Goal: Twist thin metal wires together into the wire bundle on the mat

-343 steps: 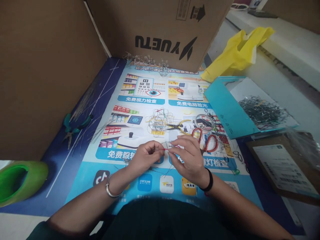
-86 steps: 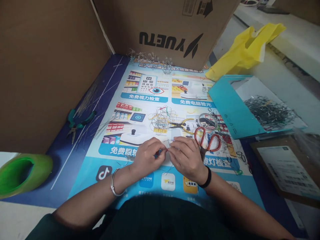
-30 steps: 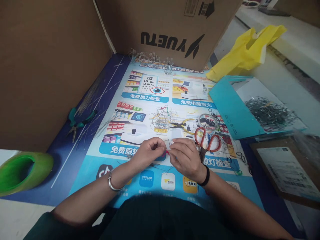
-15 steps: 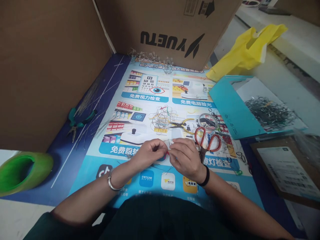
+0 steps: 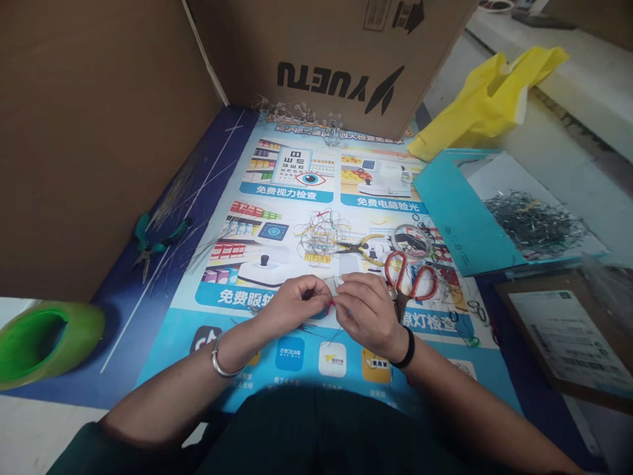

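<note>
My left hand [image 5: 299, 300] pinches a thin red wire-like piece [image 5: 331, 302] between thumb and forefinger. From the other side, my right hand [image 5: 368, 310] meets it with closed fingertips at the same red piece; its far end is hidden by the fingers. Just beyond the hands lies a tangle of thin wire loops [image 5: 321, 234]. Yellow-handled pliers [image 5: 366, 248] rest beside that tangle. Red-handled scissors [image 5: 410, 280] lie right next to my right hand. Loose dark wires [image 5: 301, 326] are under my left hand.
A printed poster [image 5: 287, 264] covers the table. Cardboard [image 5: 341, 59] stands behind and on the left. Green pliers [image 5: 153, 243] and a roll of tape [image 5: 74, 340] lie left. On the right are a blue box [image 5: 450, 224] with metal wire pieces [image 5: 531, 224] and a yellow bag [image 5: 475, 109].
Almost nothing differs. Both hands stay at the same spot, with a slight shift of the fingers around the red piece.
</note>
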The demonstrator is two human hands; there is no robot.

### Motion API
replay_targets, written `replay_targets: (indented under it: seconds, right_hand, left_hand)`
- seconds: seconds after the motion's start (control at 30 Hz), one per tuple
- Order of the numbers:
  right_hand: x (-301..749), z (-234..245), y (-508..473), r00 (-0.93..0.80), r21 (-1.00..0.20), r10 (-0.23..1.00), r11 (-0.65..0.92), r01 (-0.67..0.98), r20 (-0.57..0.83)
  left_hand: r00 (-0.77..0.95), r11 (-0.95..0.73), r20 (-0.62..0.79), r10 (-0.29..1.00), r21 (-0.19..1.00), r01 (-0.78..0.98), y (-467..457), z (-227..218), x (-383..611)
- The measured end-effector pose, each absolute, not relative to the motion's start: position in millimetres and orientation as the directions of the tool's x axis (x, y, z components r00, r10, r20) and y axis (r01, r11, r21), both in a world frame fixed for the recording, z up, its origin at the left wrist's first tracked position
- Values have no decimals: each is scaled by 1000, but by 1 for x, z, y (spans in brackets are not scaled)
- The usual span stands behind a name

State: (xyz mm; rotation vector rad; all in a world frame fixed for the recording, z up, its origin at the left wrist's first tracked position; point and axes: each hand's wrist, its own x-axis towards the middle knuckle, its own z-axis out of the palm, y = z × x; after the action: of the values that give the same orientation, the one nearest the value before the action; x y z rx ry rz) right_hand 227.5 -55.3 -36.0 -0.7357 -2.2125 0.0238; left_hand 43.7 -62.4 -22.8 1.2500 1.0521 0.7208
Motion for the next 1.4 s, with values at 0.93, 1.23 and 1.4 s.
replay_targets:
  seconds: [0.93, 1.23, 1.4]
  right_hand:
    - [220, -24, -55, -317, -604, 741, 668, 435, 592]
    - [219, -28, -58, -331, -587, 729, 681, 438, 599]
    - [219, -28, -57, -344, -589, 721, 691, 419, 602]
  left_hand:
    - [112, -171, 146, 983, 949, 264, -77, -20, 52]
    - [171, -191, 139, 975, 922, 337, -75, -25, 55]
    - [185, -191, 136, 973, 927, 322, -74, -24, 54]
